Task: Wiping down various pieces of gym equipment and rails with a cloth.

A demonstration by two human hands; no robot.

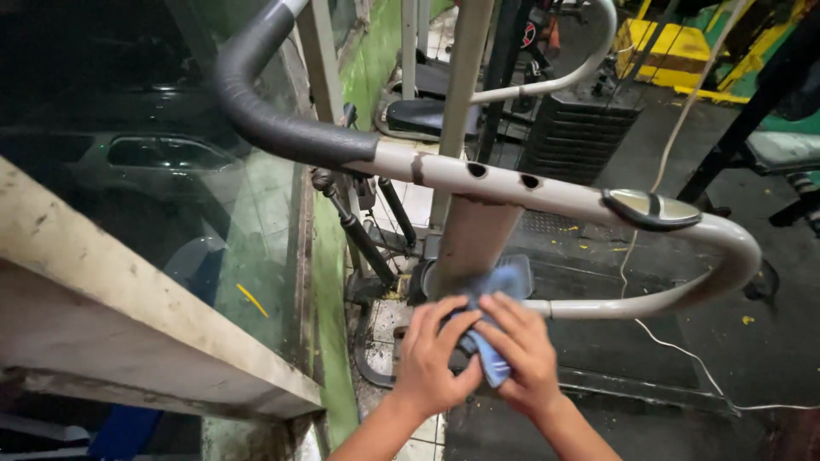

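Note:
Both my hands press a blue cloth against the lower part of a beige upright post of an exercise machine. My left hand cups the cloth from the left. My right hand grips it from the right, fingers over the fabric. Above them a curved beige handlebar crosses the view, with a black foam grip on its left part and an oval metal sensor pad on its right bend.
A glass window with a worn concrete sill fills the left. A black weight stack, a padded bench, other machine frames and a white cord on the dark floor lie beyond.

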